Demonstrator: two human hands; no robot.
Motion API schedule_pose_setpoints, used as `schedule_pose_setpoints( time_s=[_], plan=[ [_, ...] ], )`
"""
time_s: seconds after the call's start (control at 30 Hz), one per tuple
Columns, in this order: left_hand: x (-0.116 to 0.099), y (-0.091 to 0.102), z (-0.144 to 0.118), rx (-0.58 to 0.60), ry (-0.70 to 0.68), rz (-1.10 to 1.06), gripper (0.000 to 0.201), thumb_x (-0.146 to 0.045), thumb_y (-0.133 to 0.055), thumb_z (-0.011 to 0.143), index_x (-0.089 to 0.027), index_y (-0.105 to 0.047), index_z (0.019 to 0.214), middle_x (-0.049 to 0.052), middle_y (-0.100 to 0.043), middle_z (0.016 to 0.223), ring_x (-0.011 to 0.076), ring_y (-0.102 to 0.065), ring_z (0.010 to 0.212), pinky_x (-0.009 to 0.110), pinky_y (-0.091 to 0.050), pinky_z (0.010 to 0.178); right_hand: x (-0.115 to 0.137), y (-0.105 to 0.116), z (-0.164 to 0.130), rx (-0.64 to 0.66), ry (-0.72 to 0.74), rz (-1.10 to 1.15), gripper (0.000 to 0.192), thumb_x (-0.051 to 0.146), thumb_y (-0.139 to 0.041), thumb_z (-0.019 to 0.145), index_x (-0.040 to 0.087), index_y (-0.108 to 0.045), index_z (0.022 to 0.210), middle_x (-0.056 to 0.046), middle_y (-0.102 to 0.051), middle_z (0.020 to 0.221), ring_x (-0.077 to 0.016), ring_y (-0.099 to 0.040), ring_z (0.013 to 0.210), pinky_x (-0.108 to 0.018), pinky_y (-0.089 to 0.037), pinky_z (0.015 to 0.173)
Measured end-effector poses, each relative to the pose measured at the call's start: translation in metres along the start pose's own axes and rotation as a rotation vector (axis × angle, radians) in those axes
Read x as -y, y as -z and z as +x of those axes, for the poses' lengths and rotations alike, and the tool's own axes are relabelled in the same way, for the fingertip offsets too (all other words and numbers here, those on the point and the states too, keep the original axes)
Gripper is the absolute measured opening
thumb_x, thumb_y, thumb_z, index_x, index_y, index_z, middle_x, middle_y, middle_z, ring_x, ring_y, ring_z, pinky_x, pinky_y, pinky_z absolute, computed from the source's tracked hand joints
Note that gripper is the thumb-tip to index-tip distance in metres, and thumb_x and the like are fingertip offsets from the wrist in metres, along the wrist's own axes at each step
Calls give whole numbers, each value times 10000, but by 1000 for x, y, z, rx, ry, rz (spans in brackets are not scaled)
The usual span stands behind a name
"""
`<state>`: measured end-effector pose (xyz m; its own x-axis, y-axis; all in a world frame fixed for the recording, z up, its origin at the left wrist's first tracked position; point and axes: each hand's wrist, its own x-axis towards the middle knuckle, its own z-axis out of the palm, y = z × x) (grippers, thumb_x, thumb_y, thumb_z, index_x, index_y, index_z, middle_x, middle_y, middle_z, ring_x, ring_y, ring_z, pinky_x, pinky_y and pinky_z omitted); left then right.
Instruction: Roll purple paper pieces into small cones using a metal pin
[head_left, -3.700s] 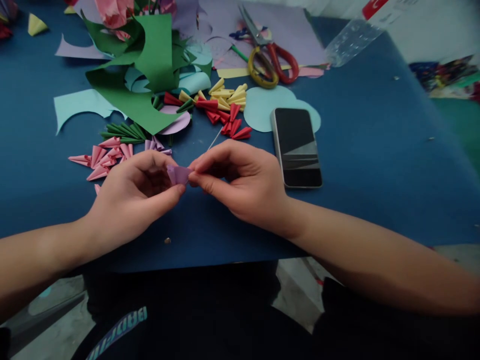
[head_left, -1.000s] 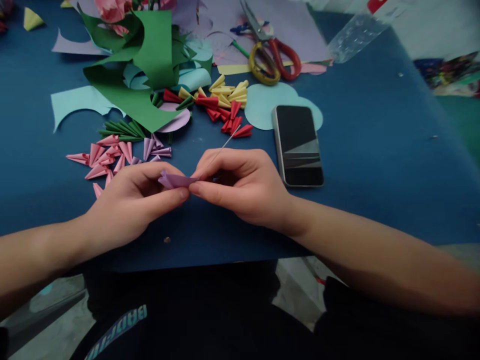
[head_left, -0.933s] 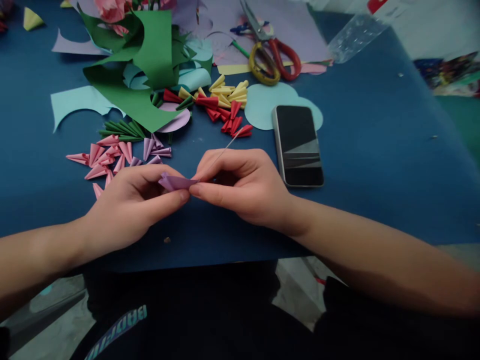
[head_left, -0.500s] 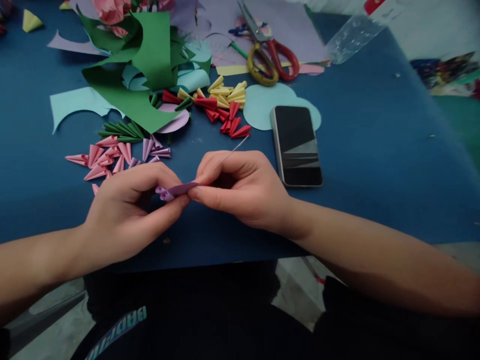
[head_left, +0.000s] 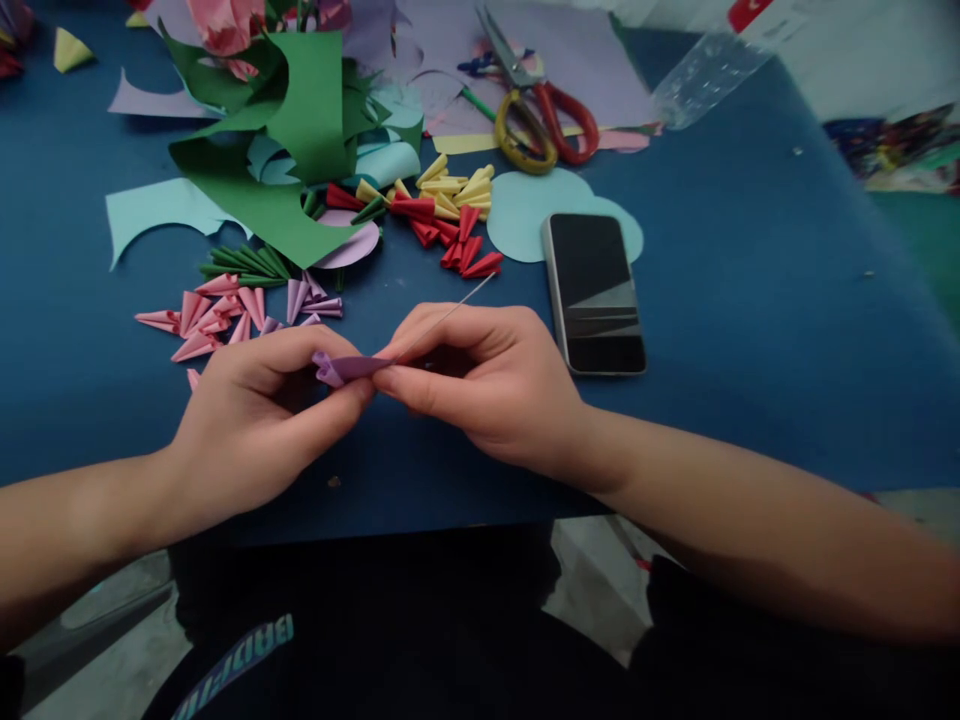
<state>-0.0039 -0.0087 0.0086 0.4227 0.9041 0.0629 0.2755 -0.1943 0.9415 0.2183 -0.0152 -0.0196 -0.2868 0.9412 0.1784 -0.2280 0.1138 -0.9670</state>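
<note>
Between my two hands is a piece of purple paper (head_left: 352, 367), partly rolled, with a curled end to the left. My left hand (head_left: 259, 410) pinches it between thumb and fingers. My right hand (head_left: 487, 375) is closed at its pointed right end, fingertips touching those of the left. A thin stick (head_left: 450, 318) comes out of the right hand's pinch and slants up to the right; its lower end is hidden. Just beyond the left hand lie pink paper cones (head_left: 217, 315), purple cones (head_left: 300, 297) and green cones (head_left: 247, 262).
A phone (head_left: 595, 300) lies right of my hands, overlapping a light-blue paper shape (head_left: 529, 215). Red cones (head_left: 461, 240) and yellow cones (head_left: 454, 185) are farther back. Scissors (head_left: 536, 110) rest on purple sheets. Cut green paper (head_left: 311, 110) is heaped at back left, near a clear plastic bag (head_left: 712, 75).
The purple paper has turned slightly between my fingers, and its curled end sits a little higher. My hands stay nearly in place; the view has shifted slightly.
</note>
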Motion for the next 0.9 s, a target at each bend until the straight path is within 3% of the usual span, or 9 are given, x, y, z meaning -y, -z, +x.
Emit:
schedule_pose_setpoints(
  time_s=[0.2, 0.6, 0.77, 0.9],
  plan=[
    [1, 1, 2, 32, 45, 28, 86, -290, -817, 948, -228, -839, 892, -2, -731, 733, 168, -630, 672, 275, -478, 598, 7, 0, 1, -22, -187, 33, 283, 275, -1080, 752, 143, -841, 828, -4, -762, 743, -99, -646, 563, -215, -531, 532],
    [0, 1, 0, 25, 58, 19, 137, -342, -835, 960, -243, -819, 866, 9, -728, 735, 177, -618, 647, 297, -451, 554, 0, 0, 0, -5, -87, 70, 281, 264, -1098, 738, 164, -845, 805, -7, -788, 789, -92, -660, 564, -204, -542, 515],
    [2, 0, -1, -10, -58, 132, 69, -278, -799, 967, -254, -801, 903, -2, -771, 809, 174, -665, 722, 306, -497, 657, 3, 0, 2, -4, -143, 95, 238, 189, -1075, 751, 151, -859, 844, 2, -777, 782, -83, -665, 578, -188, -544, 536],
    [1, -2, 0, -23, -39, 132, 59, -303, -805, 957, -271, -803, 908, -14, -763, 795, 173, -665, 705, 314, -501, 638, 5, 1, 3, 56, -203, 182, 226, 179, -1049, 778, 142, -858, 892, 23, -740, 751, -82, -660, 542, -193, -540, 513]
  ],
)
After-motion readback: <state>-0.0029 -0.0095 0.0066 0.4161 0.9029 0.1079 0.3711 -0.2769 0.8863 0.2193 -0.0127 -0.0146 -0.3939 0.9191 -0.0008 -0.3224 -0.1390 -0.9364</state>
